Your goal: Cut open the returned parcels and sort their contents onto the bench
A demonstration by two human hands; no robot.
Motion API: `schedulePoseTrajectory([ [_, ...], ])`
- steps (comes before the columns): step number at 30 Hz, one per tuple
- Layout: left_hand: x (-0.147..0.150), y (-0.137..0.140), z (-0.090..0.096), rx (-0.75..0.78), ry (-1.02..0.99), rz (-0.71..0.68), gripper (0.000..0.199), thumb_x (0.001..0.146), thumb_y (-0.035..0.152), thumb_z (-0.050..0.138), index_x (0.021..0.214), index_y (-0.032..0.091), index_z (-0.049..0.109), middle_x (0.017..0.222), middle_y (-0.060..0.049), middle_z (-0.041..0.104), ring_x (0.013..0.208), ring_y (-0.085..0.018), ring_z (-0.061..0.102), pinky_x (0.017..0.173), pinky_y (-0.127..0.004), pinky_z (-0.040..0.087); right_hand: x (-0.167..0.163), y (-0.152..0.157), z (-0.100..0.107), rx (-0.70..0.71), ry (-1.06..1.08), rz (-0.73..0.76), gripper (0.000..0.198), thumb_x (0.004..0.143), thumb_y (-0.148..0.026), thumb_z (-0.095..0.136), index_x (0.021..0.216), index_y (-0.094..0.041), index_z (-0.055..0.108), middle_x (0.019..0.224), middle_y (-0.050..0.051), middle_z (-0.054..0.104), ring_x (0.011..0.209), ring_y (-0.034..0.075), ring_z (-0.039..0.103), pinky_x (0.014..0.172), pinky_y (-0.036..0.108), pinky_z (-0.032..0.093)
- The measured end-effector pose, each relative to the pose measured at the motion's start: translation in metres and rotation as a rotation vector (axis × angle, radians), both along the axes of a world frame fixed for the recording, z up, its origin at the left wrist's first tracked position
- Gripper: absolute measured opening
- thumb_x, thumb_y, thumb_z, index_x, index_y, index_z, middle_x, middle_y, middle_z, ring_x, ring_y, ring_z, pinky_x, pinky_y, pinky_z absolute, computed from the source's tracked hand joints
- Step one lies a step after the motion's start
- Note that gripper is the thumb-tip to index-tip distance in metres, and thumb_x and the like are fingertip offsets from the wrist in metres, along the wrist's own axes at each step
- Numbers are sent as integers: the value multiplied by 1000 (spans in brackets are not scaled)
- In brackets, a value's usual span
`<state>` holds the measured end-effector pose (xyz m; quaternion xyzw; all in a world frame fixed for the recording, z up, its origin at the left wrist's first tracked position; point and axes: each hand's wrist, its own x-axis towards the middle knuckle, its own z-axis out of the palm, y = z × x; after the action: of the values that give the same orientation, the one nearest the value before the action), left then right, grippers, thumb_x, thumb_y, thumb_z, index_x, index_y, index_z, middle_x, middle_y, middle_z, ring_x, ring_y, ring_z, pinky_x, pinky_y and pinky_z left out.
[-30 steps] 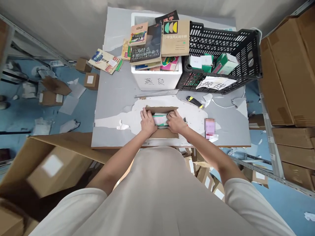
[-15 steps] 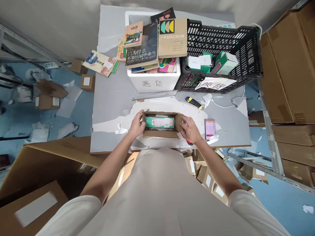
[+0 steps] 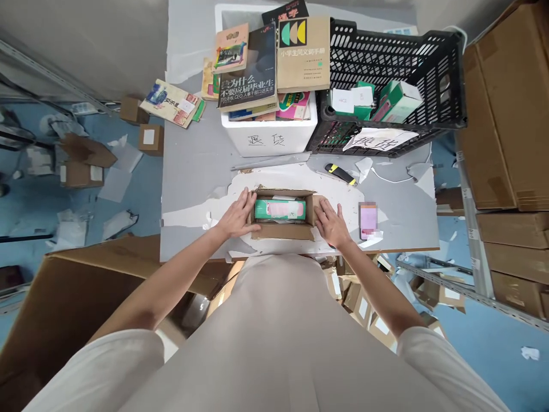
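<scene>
A small cardboard box (image 3: 283,231) lies on the table in front of me, its top flaps folded outward. Inside it rests a green and pink package (image 3: 280,210), lying lengthwise. My left hand (image 3: 237,216) is at the box's left end, fingers stretched out and pressed against the flap. At the opposite end my right hand (image 3: 333,223) lies over the right flap with its fingers extended. Neither hand grips anything. A red item shows only slightly under my right hand.
Behind the box stand a white foam bin (image 3: 270,140) piled with books and a black plastic crate (image 3: 386,114) holding green boxes. A yellow-black utility knife (image 3: 341,174) and a phone (image 3: 368,220) lie on the right. A large open carton (image 3: 86,274) stands lower left.
Both hands have gone from curled fingers at the box's ends to flatter, spread fingers on its flaps. The right flap now lies folded farther outward. The camera view has shifted slightly.
</scene>
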<state>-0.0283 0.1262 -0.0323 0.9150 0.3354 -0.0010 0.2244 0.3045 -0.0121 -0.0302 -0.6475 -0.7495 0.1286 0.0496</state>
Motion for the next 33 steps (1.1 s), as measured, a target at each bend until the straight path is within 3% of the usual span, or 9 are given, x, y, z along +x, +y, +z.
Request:
schedulePoseTrajectory([
  [3,6,2,0,-27,45,-9,148,44,86,65,152,1,10,155,-35,-4,142,-51,18,107,-56,30,1,1,-9,-41,74,-6,49,97,-29,32,140,-9,43,153,22,34,145,30,27,112,57,27],
  [5,11,-2,5,27,98,34,153,37,85,69,152,1,11,155,-36,-5,140,-54,19,107,-62,23,0,3,-10,-51,95,-5,50,96,-29,32,141,-8,41,153,22,32,145,29,26,112,56,28],
  [8,13,-11,15,130,138,60,144,42,81,72,152,4,17,155,-34,9,141,-53,14,109,-70,3,-1,4,-7,-54,85,-3,50,96,-29,32,140,-8,41,154,22,32,144,29,27,113,55,27],
  [11,14,-10,25,133,134,-94,130,52,76,71,152,9,20,154,-27,25,143,-48,17,112,-65,-6,-2,5,-3,-66,53,-1,50,97,-30,31,140,-8,42,154,22,32,144,29,29,113,54,26],
  [18,37,36,32,7,291,-180,149,45,77,72,153,6,-1,159,-25,-3,146,-46,-6,114,-59,-5,0,8,13,-130,-44,37,49,97,-31,32,139,-8,43,152,21,35,142,31,32,113,56,23],
  [23,29,49,12,-138,137,-160,153,43,76,73,152,8,-11,159,-27,1,146,-43,9,114,-61,4,-35,30,48,-33,-125,53,40,92,-14,39,130,-9,52,144,22,46,139,37,33,112,62,18],
  [25,21,47,3,-148,20,-126,155,40,76,75,152,9,-8,158,-29,7,145,-42,15,115,-61,8,-65,49,55,-22,-81,175,38,89,-7,39,123,-11,56,135,20,54,132,32,43,111,53,27],
  [29,10,40,-9,-149,-109,-68,157,35,78,76,153,9,-3,156,-30,15,144,-45,17,114,-63,10,-125,96,39,-206,54,352,26,86,-11,55,112,-13,57,117,16,62,108,27,59,94,41,45],
  [33,7,38,-13,-165,-141,-56,158,36,79,75,153,8,-5,156,-31,14,144,-46,15,114,-63,11,-151,126,2,-270,109,329,57,71,-19,77,120,-12,48,123,17,58,110,29,58,91,41,47],
])
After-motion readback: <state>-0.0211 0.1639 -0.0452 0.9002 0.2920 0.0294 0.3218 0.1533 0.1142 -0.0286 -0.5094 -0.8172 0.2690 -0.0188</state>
